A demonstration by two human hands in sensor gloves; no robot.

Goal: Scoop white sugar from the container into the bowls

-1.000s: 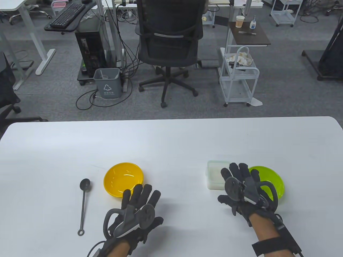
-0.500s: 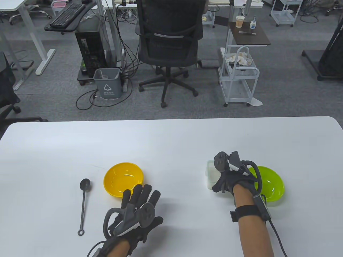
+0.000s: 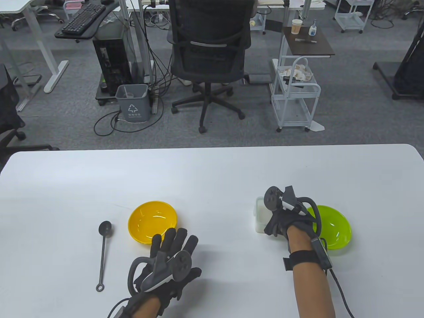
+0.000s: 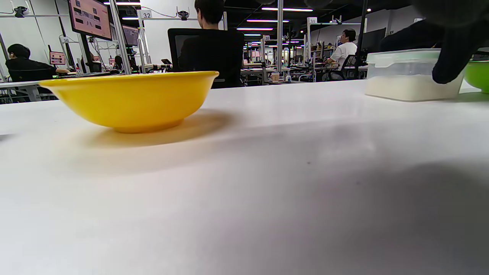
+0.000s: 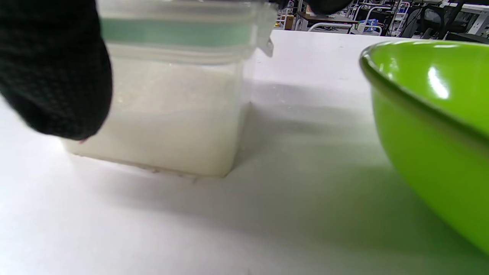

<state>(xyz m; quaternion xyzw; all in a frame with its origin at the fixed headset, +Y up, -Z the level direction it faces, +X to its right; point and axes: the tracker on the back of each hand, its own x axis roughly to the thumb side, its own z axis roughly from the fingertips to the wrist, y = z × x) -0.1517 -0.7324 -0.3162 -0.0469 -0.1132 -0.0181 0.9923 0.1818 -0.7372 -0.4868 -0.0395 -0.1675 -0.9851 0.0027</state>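
A clear plastic container of white sugar (image 3: 261, 215) stands on the white table, with its lid on (image 5: 172, 32). My right hand (image 3: 280, 220) reaches over the container from above and grips it, thumb (image 5: 53, 72) on its near side. A green bowl (image 3: 333, 227) sits just right of it. A yellow bowl (image 3: 152, 221) sits left of centre. A dark metal scoop (image 3: 103, 251) lies on the table left of the yellow bowl. My left hand (image 3: 172, 256) rests flat on the table in front of the yellow bowl, fingers spread, holding nothing.
The white table (image 3: 212, 172) stretches far back behind the bowls. An office chair (image 3: 208, 56), a grey bin (image 3: 132, 102) and a white cart (image 3: 294, 96) stand on the floor beyond the far edge.
My right hand moved forward from hovering flat before the container, tipped down over it and took hold of it. The container shifted slightly. My left hand stayed still.
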